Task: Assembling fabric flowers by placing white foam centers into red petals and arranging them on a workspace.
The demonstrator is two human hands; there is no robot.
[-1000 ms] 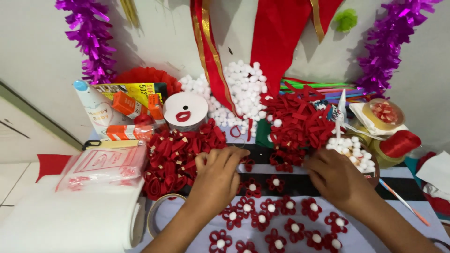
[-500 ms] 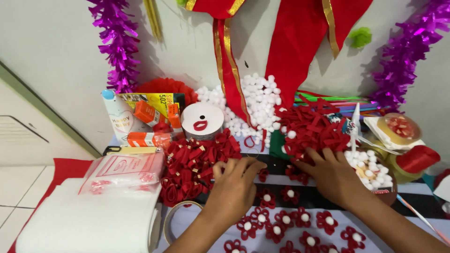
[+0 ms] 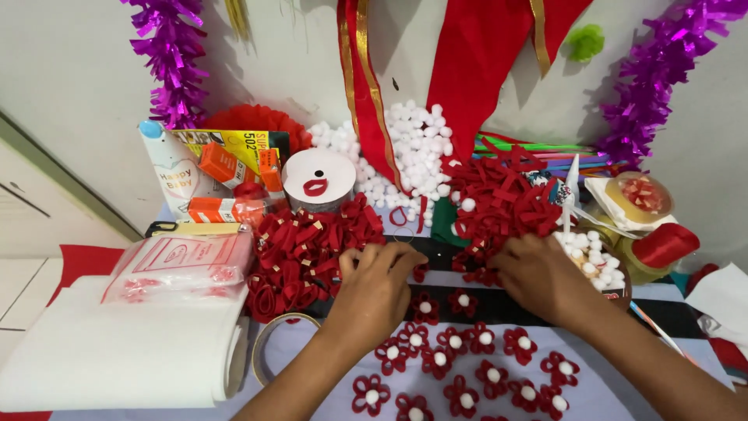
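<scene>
My left hand (image 3: 372,295) lies over the striped cloth with its fingers curled at the edge of a heap of red ribbon loops (image 3: 308,249). My right hand (image 3: 543,277) reaches left, fingertips in a pile of red felt petal pieces (image 3: 499,204). Whether either hand pinches a piece is hidden by the fingers. In front of both hands lie several finished red flowers with white pompom centres (image 3: 456,360). A heap of white pompoms (image 3: 413,156) sits against the wall behind.
A white roll of sheet material (image 3: 117,355) and a plastic bag (image 3: 183,265) lie at the left, a tape ring (image 3: 269,343) beside them. Glue boxes (image 3: 222,168), a round white spool (image 3: 315,181), a bowl of pompoms (image 3: 600,261) and a red ribbon spool (image 3: 662,245) stand around.
The view shifted slightly. My right hand drew back from the felt pile toward the loose flowers, and my left hand stayed at the ribbon loops.
</scene>
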